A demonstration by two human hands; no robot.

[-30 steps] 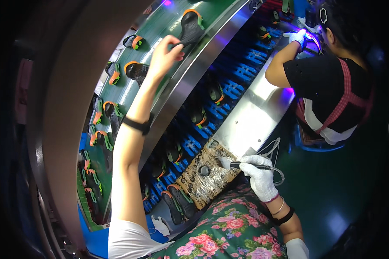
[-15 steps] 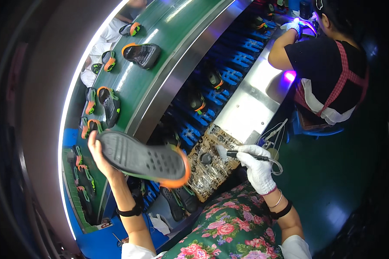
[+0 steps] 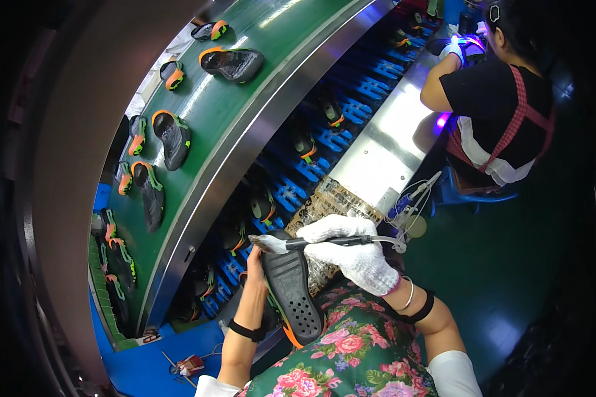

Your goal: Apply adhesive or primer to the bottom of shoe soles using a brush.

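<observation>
My bare left hand (image 3: 255,268) grips a dark shoe sole (image 3: 293,281) by its far-left edge, above the flowered apron. The sole shows ridges at its far end, round holes lower down and an orange heel rim. In a white knit glove, my right hand (image 3: 354,255) is closed around the black handle of a brush (image 3: 269,244). A thin pale tube runs from the handle's end. The pale bristles lie over the sole's far end, near my left fingers; whether they touch it I cannot tell. Under the sole sits a tape-wrapped cardboard work surface (image 3: 338,198).
A green conveyor belt (image 3: 212,99) with several black and orange shoe parts runs along the left. Beside it lies a lower line of blue holders (image 3: 334,140) carrying shoes. At the far right a co-worker (image 3: 496,112) sits by a metal table (image 3: 384,152). Cables (image 3: 414,205) hang near the table's end.
My left hand has brought the sole down and right from beside the belt, turning its heel toward me. My right hand has moved left with the brush, over the sole. Belt parts have shifted.
</observation>
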